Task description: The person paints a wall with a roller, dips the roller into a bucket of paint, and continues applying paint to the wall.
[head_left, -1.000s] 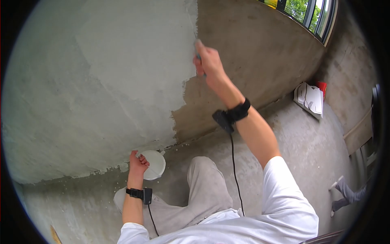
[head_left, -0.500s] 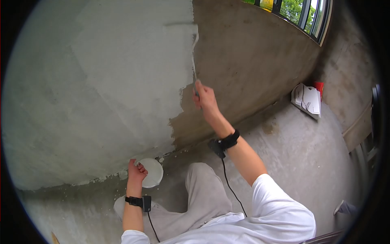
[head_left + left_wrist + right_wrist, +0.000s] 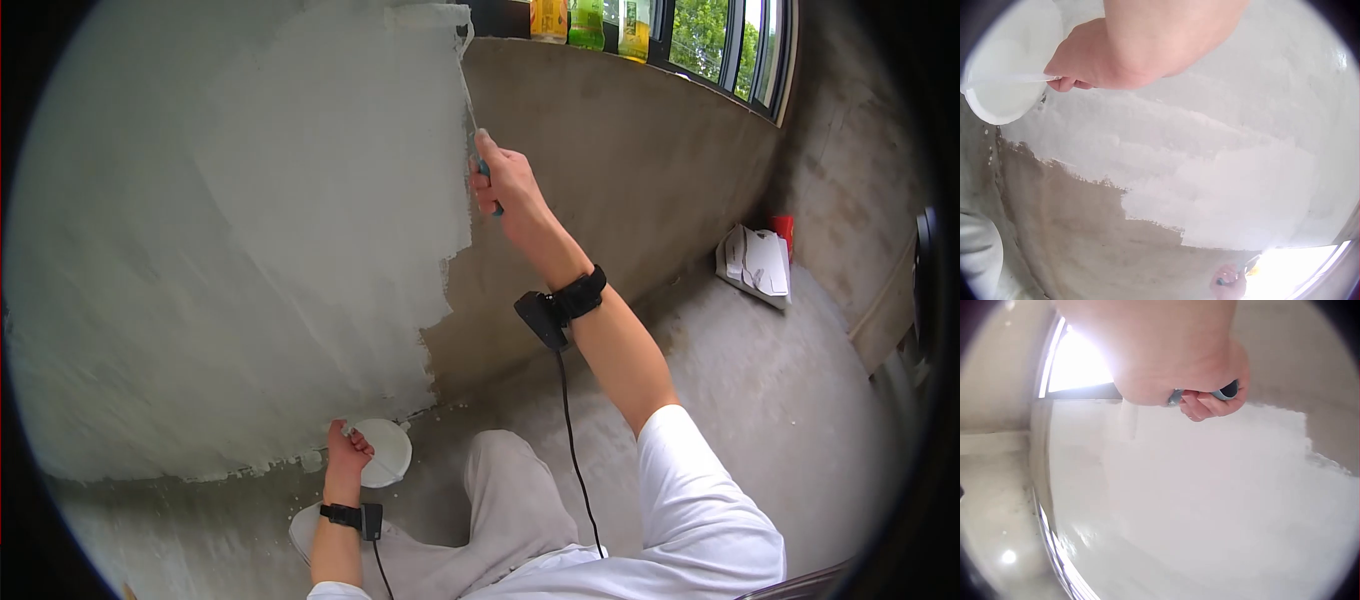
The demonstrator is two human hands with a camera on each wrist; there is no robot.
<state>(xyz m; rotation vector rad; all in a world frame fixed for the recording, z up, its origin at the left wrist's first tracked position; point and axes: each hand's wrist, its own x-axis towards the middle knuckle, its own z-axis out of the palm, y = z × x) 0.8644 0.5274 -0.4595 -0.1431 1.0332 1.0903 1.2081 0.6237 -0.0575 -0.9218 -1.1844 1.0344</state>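
Observation:
In the head view my right hand (image 3: 508,190) grips the blue handle (image 3: 485,168) of a paint roller. Its thin wire frame (image 3: 467,95) runs up the wall beside the paint edge, and the roller head lies against the wall at the top of the view. The right wrist view shows fingers curled round the handle (image 3: 1229,391). Low on the left, my left hand (image 3: 349,452) is at a white bucket (image 3: 388,452) beside the wall's foot. Its curled fingers hold the bucket's white bail (image 3: 1016,79) in the left wrist view.
Pale paint (image 3: 300,200) covers the left of the wall; bare brown wall (image 3: 600,180) lies right of a ragged edge. Bottles (image 3: 586,25) stand on the sill by a window (image 3: 700,40). A white carton (image 3: 757,262) sits in the right corner. Cables hang from both wrist straps.
My right hand went down along the paint edge, then back up with the roller. The view has tilted up, showing the bottles and sill. My left hand keeps its hold by the bucket.

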